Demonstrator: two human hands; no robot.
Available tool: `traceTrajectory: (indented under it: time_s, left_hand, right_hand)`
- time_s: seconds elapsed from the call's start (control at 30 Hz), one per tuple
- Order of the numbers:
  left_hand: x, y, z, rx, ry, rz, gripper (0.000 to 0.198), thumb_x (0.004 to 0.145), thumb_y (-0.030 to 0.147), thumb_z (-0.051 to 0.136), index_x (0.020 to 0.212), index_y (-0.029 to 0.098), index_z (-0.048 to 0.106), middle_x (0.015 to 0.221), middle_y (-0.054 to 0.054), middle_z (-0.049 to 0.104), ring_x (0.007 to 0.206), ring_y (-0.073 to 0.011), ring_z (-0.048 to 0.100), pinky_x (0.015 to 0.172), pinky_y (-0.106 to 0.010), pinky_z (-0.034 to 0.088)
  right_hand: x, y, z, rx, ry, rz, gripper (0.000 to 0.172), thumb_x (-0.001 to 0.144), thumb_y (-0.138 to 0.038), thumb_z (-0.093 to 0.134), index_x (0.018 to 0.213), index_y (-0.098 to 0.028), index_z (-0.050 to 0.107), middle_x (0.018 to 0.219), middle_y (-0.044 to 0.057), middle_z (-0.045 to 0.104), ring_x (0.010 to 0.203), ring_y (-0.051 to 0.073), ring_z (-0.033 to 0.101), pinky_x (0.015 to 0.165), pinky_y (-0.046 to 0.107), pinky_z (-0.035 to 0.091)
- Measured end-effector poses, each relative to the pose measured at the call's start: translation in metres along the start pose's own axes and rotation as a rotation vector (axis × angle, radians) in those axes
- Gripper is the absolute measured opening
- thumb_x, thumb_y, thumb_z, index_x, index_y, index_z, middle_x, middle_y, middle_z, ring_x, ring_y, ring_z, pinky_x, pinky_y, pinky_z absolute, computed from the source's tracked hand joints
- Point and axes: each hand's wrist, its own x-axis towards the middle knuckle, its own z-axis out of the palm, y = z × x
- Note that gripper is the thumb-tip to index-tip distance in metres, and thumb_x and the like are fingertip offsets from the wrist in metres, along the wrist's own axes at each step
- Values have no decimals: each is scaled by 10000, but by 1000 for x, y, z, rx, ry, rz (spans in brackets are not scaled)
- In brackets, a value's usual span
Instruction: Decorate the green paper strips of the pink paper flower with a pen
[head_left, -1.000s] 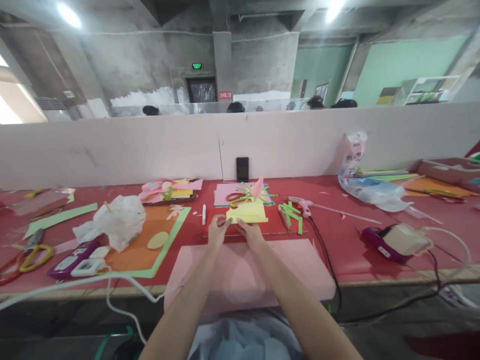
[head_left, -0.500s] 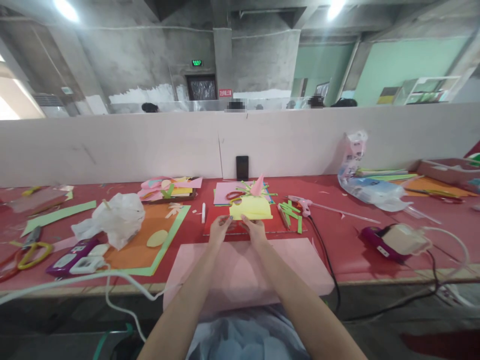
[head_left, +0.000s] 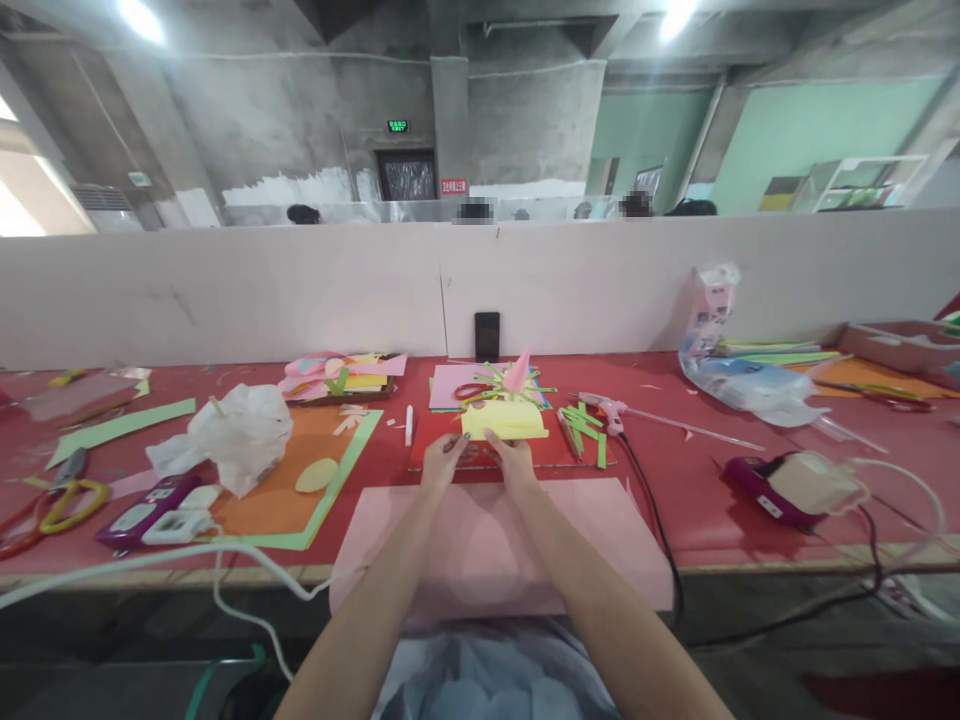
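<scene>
A yellow paper (head_left: 510,421) is held up over the red sheet in the middle of the table. My left hand (head_left: 444,458) is closed at the paper's lower left corner, fingertips pinched on it. At its lower edge my right hand (head_left: 511,458) grips it between thumb and fingers. Just beyond the paper stands a pink paper cone (head_left: 518,372) on green paper strips. Green strips (head_left: 587,430) lie to the right, near a pink glue gun (head_left: 612,412). A large pink sheet (head_left: 487,545) lies under my forearms.
On the left are orange paper (head_left: 270,500), a crumpled white bag (head_left: 244,430), scissors (head_left: 71,500) and a purple power strip (head_left: 150,510). A phone (head_left: 487,336) leans on the partition. On the right, a plastic bag (head_left: 742,385) and another power strip (head_left: 772,490) with cables.
The yellow paper is tilted slightly differently, its upper edge now looking more curled. Both hands keep their hold on it. The whole view has shifted a little.
</scene>
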Motion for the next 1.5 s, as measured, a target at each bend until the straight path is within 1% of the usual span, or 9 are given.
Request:
traceTrajectory:
  time_s: [0.23, 0.43, 0.57, 0.7, 0.87, 1.03, 1.27, 1.4, 1.5]
  left_hand:
    - [1, -3, 0, 1, -5, 14, 272, 873, 303, 526, 1091, 141, 534, 1071, -74, 567, 893, -180, 584, 755, -373, 503]
    - [1, -5, 2, 14, -12, 38, 267, 873, 302, 527, 1084, 139, 537, 1060, -72, 571, 881, -176, 587, 746, -367, 505]
    - [1, -5, 1, 23, -4, 65, 265, 875, 308, 522, 1079, 139, 539, 1052, -71, 574, 873, -173, 588, 742, -364, 506]
    - [0, -4, 0, 46, -1, 88, 262, 873, 306, 526, 1075, 140, 542, 1051, -70, 575, 873, -173, 589, 743, -363, 506]
    - [-1, -4, -2, 77, -6, 114, 262, 875, 309, 522, 1071, 137, 543, 1043, -69, 578, 868, -172, 590, 739, -362, 507]
    - [1, -6, -2, 115, -3, 138, 265, 874, 306, 523, 1083, 143, 540, 1066, -72, 570, 891, -179, 584, 759, -373, 501]
    - [1, -7, -1, 185, -2, 162, 268, 878, 312, 516, 1088, 148, 538, 1075, -73, 567, 898, -180, 582, 763, -374, 499]
    - [-2, -4, -2, 237, 31, 184, 258, 872, 309, 525, 1067, 142, 547, 1049, -68, 576, 881, -176, 585, 759, -372, 499]
    - [-4, 0, -2, 262, 72, 202, 252, 872, 308, 526, 1059, 142, 550, 1043, -66, 578, 875, -173, 586, 754, -367, 500]
  right_hand:
    - [2, 2, -2, -44, 31, -15, 486, 555, -376, 756, 959, -124, 652, 987, 94, 693, 863, 218, 653, 691, 295, 556]
    - [4, 2, -3, -93, 82, -38, 456, 544, -393, 754, 886, -103, 669, 905, 96, 710, 792, 218, 661, 652, 281, 545]
    - [4, 3, -4, -114, 80, -45, 429, 544, -391, 752, 857, -107, 679, 858, 88, 716, 747, 209, 663, 639, 279, 542]
    - [5, 5, -4, -130, 80, -37, 445, 542, -410, 747, 852, -100, 676, 847, 95, 716, 739, 213, 663, 620, 275, 538]
    - [4, 5, -1, -114, 22, -19, 443, 557, -422, 736, 871, -116, 672, 886, 87, 713, 765, 211, 666, 643, 282, 542]
    - [0, 5, 1, -118, -57, 6, 422, 534, -398, 756, 846, -122, 683, 813, 77, 721, 706, 205, 670, 660, 306, 541]
    - [1, 5, 0, -139, -44, 5, 411, 556, -408, 745, 840, -117, 688, 815, 83, 722, 665, 194, 667, 635, 295, 536]
    - [1, 5, -1, -167, -32, 5, 417, 557, -427, 740, 829, -114, 692, 810, 85, 722, 664, 192, 665, 620, 284, 533]
    - [2, 6, -2, -189, -40, -2, 447, 568, -439, 734, 876, -120, 683, 857, 76, 718, 694, 187, 662, 628, 279, 533]
